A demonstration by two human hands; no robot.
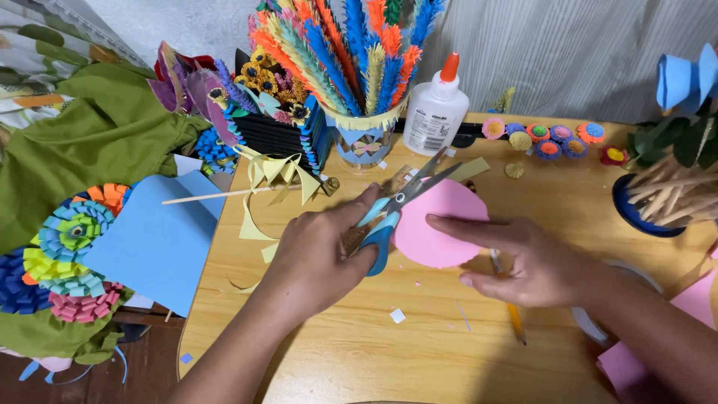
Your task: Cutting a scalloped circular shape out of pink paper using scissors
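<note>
Wooden table (419, 352) carries many paper crafts. At left lies a blue paper sheet (161, 239). The left hand (318, 258) has its fingers closed in the handles of the scissors (393, 206), blades open at the pink paper circle (437, 224). The right hand (531, 262) presses this circle down, fingers together. The circle looks almost fully cut; little trimming seems left.

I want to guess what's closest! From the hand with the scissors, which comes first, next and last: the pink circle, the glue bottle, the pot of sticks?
From the left hand:
1. Pink paper circle, just right of it.
2. Glue bottle, up at the table's back.
3. Blue pot of sticks, far right edge.
</note>
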